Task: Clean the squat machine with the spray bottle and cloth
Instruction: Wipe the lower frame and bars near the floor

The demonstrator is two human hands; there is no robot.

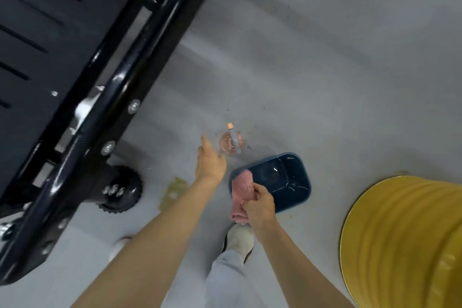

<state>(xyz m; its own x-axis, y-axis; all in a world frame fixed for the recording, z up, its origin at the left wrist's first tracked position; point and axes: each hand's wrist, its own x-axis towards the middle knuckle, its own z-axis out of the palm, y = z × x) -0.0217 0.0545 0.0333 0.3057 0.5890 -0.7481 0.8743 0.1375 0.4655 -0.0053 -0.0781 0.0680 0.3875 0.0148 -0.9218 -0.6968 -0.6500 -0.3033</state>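
Note:
The black squat machine (75, 65) fills the upper left, its foot plate and shiny frame tube running diagonally. A clear spray bottle (231, 144) with pinkish liquid and a grey nozzle stands on the grey floor. My left hand (210, 161) is stretched out just left of the bottle, fingers extended, holding nothing and a small gap away from it. My right hand (260, 206) grips a pink fluffy cloth (241, 194) over the near left rim of a blue basin.
The blue plastic basin (297, 182) sits on the floor right of the bottle. A large yellow drum (405, 240) stands at the lower right. The machine's black toothed foot (120, 191) and a yellowish floor patch (172, 191) lie left of my arms. My shoe (237, 240) is below the cloth.

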